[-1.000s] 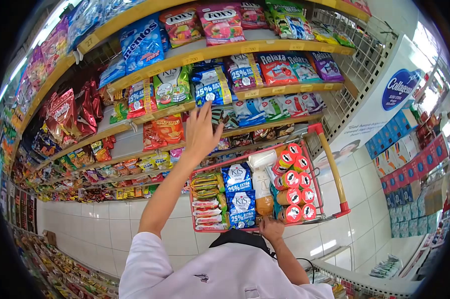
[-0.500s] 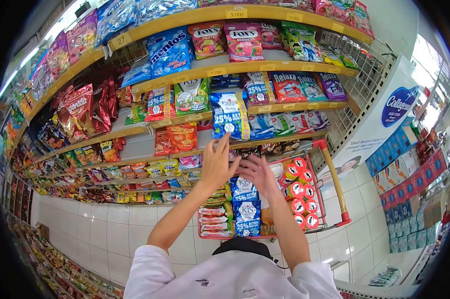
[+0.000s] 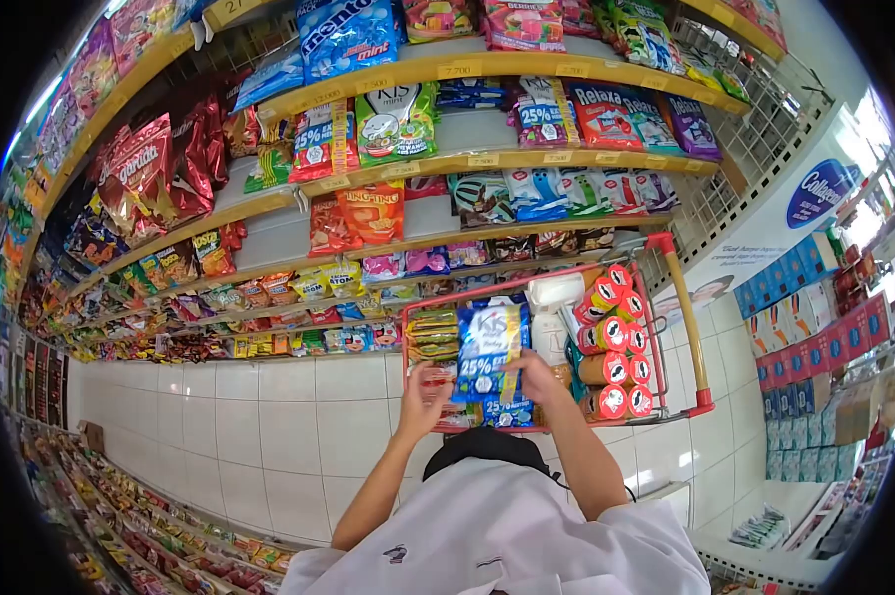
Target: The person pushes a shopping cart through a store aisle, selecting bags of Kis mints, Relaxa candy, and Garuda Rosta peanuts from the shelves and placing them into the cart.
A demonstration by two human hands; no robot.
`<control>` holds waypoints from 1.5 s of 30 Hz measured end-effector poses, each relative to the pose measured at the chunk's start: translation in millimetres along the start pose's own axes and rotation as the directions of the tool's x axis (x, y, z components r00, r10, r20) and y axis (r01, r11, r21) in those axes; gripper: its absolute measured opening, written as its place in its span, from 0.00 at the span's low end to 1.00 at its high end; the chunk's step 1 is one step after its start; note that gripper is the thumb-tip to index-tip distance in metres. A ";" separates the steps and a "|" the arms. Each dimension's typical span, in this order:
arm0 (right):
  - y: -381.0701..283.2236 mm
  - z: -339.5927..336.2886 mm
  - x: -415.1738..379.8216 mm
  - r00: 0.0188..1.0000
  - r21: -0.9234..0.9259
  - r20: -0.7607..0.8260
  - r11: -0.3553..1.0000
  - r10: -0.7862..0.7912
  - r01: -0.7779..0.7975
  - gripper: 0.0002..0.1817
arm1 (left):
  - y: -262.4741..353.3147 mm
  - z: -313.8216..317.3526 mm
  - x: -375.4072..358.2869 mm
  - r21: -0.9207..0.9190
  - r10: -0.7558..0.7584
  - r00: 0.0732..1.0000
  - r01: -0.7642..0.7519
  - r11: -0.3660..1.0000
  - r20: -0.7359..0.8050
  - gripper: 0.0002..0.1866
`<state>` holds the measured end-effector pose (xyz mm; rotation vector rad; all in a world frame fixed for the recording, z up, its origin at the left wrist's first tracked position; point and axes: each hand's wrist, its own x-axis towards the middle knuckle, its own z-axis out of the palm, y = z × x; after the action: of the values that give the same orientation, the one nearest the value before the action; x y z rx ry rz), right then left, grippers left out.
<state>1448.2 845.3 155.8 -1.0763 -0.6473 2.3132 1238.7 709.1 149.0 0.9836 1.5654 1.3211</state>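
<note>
Pouch point(image 3: 490, 342), blue, one: above packs point(image 3: 507, 413) in the trolley point(image 3: 405, 342), pinched at its right side by my right hand point(image 3: 540, 379). Left hand point(image 3: 424, 402): fingers parted, near its left edge; contact, I could not tell. Hazard, I judged: one-sided hold, slick film, pouch twisting loose.

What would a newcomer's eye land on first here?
Probably the blue KIS mint bag, held over the cart by the right hand, with the left hand at its left side. Next, the stacked tubes with red ends on the cart's right side. Then the large red bags on the shelving at left, and the blue oval sign at far right.
</note>
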 end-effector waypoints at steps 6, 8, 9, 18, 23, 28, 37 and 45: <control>73.3 -6.1 32.6 0.978 -0.317 -0.186 0.948 -0.099 0.036 0.37 | -55.4 32.3 15.7 0.015 -0.074 0.997 0.074 0.997 -0.023 0.30; 69.3 12.1 28.2 0.953 -0.477 -0.179 0.868 -0.246 0.134 0.38 | -69.0 31.5 30.8 0.027 -0.029 0.998 0.030 0.999 -0.058 0.28; 66.9 20.8 25.4 0.911 -0.620 -0.148 0.754 -0.385 0.218 0.40 | -67.0 30.3 37.5 0.043 0.017 0.996 -0.013 0.999 -0.090 0.27; 91.9 27.4 73.8 0.785 -0.918 0.131 0.225 -0.606 0.326 0.37 | -41.7 14.2 85.5 0.778 0.074 0.990 0.046 0.627 -0.119 0.46; 98.5 46.0 61.0 0.777 -0.978 0.097 0.087 -0.622 0.192 0.34 | -27.4 18.8 101.7 0.804 0.368 0.924 -0.298 0.515 0.107 0.32; 104.0 30.2 70.2 0.755 -0.970 0.145 0.058 -0.639 0.236 0.35 | -57.3 37.4 139.9 0.770 0.354 0.891 -0.433 0.468 0.286 0.25; 23.0 59.6 39.7 0.783 -0.997 0.080 -0.042 -0.617 0.069 0.10 | -58.3 33.3 143.2 0.856 0.239 0.913 -0.397 0.331 0.331 0.31; -228.9 162.6 45.1 -0.053 -0.791 0.523 -0.507 -0.851 0.342 0.04 | -64.6 34.7 145.1 0.843 0.307 0.894 -0.421 0.334 0.325 0.33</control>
<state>1349.0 1013.6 362.5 -0.8242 -1.8271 -0.0567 1219.5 847.3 65.7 2.1684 2.0692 0.5184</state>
